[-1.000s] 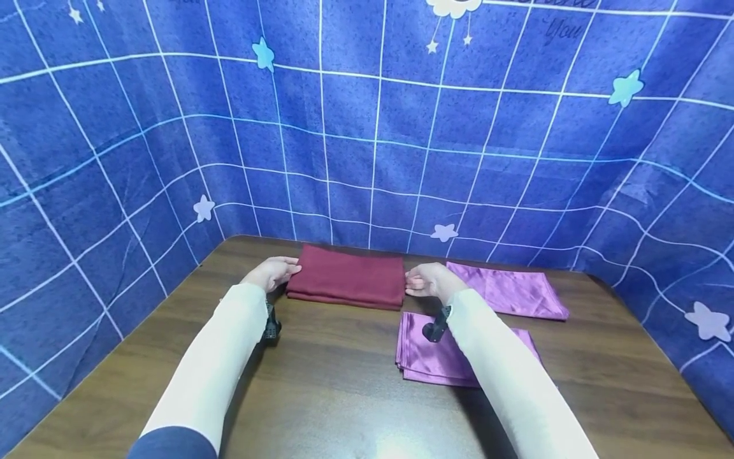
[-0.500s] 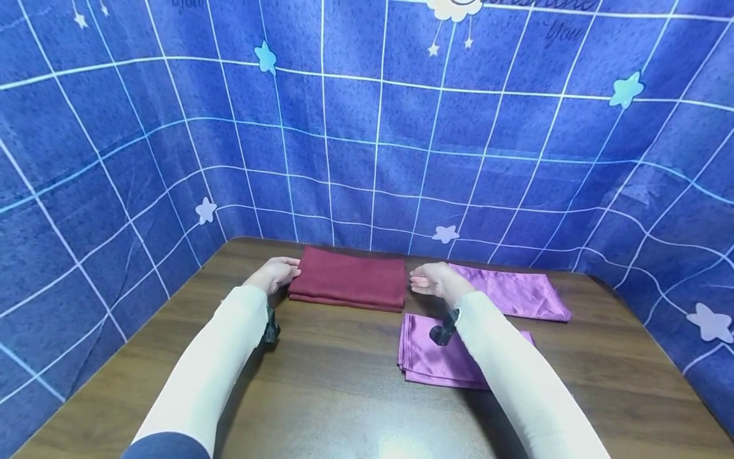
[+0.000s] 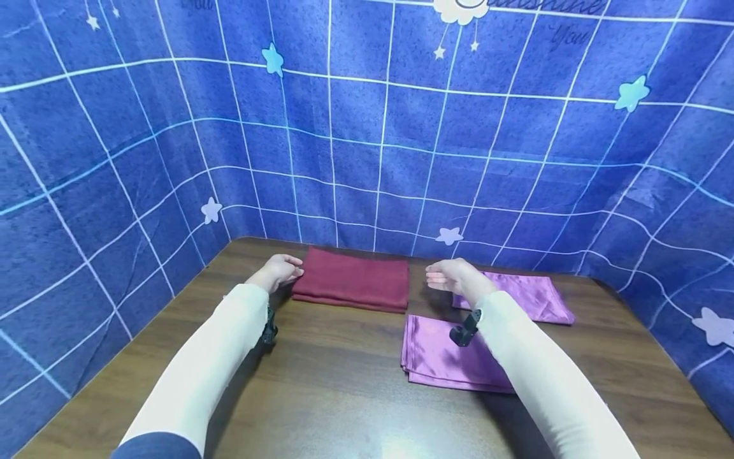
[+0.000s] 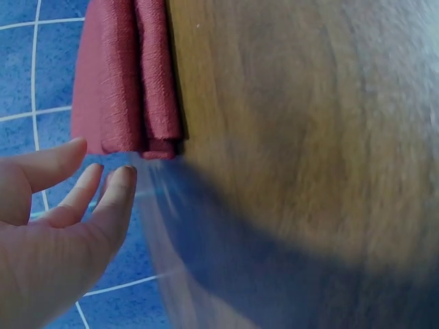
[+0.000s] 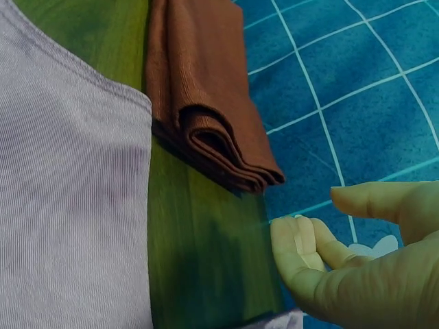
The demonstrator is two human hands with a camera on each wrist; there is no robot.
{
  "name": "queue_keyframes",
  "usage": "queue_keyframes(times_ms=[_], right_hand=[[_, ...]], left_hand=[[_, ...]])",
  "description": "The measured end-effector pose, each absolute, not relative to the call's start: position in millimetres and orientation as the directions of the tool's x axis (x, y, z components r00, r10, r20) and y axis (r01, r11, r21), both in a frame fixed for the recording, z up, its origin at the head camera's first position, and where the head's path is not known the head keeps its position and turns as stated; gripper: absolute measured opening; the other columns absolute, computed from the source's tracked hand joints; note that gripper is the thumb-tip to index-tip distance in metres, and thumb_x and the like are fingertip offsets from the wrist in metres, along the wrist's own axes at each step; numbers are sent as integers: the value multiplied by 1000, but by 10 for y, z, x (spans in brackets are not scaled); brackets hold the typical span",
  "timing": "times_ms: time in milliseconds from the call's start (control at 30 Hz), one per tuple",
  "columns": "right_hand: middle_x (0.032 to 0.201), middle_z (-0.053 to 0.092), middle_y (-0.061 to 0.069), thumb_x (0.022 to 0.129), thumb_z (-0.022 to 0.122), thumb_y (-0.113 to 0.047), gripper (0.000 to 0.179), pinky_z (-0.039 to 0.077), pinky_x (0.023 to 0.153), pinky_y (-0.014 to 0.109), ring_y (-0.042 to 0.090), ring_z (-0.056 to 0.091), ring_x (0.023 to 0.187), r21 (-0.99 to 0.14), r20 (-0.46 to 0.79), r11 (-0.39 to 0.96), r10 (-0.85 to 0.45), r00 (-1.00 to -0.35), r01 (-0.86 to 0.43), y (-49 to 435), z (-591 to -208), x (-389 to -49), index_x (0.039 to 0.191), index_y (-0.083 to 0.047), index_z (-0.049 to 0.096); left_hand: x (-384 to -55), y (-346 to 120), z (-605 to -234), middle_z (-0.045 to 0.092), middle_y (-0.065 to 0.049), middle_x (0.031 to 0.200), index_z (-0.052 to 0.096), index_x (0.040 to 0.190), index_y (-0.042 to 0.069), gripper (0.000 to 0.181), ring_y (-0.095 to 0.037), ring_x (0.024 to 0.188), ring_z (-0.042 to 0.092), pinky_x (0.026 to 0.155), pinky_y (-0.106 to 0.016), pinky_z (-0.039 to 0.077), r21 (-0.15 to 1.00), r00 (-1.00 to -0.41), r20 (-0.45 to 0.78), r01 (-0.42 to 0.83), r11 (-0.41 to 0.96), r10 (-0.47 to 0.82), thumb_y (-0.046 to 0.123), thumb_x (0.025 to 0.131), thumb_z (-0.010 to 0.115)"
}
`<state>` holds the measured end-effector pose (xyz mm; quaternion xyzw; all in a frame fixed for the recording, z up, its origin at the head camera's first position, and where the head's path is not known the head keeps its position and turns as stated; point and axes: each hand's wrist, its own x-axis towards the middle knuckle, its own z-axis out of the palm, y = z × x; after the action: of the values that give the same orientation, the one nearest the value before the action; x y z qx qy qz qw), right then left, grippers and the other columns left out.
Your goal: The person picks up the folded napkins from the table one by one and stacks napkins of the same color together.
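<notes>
Star-printed curtain (image 3: 367, 121) behind desk (image 3: 321, 395). Near back edge, thumbs spread: left hand (image 3: 280, 270) beside folded maroon cloth (image 3: 352, 280), right hand (image 3: 459, 278) partly hiding rear purple cloth (image 3: 530, 296), sleeve (image 3: 539, 363) crossing front purple cloth (image 3: 438, 350).

I see the dark red cloth (image 3: 351, 280) lying flat on the far part of the wooden table (image 3: 321, 366), folded into a layered rectangle – long sides running left to right, top nearly smooth. Through the right wrist view I make out its end – stacked layers, one fold curling into a loop.
</notes>
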<state>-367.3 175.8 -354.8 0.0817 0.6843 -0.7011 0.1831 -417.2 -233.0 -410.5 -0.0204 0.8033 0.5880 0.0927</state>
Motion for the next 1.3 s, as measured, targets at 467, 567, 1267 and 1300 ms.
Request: queue_keyframes(times_ms=[467,567,1267,1300], right_hand=[[67,64,1,97,45,3,12,58,72,21,9,64,62,-930,-360,-16,-155,-920,367,1969,-3468,-3616,92,-1,56],[70,63,1,98,45,1,11,57,83,24,8,64,65,-933,-357,8,-159,-921,360,2017,-3450,-3591,99,1,56],[90,63,-2,99,46,-6,16,55,89,26,6,65,83,-952,-304,116,-298,-905,282,2593,-3381,-3411,112,-1,54],[90,62,-2,99,46,-6,18,55,90,26,7,65,84,-952,-305,119,-294,-906,282,2607,-3371,-3395,115,0,53]], left_hand=[[-3771,-2107,-3730,60,-8,98,54,126,-8,39,-12,77,59,84,-35,53,900,-992,-79,-111,421,-94,2,89,62],[-3766,-2073,-3718,62,-11,99,54,127,-7,40,-12,79,59,83,-31,52,904,-992,-62,-101,415,-105,2,89,62],[-3763,-1891,-3707,63,-25,122,49,130,-12,42,-1,81,60,101,-39,49,947,-999,-50,-51,317,-13,-3,91,60],[-3763,-1881,-3713,62,-24,121,49,131,-12,42,-2,81,60,103,-40,48,952,-998,-60,-61,300,-12,-3,91,60]])
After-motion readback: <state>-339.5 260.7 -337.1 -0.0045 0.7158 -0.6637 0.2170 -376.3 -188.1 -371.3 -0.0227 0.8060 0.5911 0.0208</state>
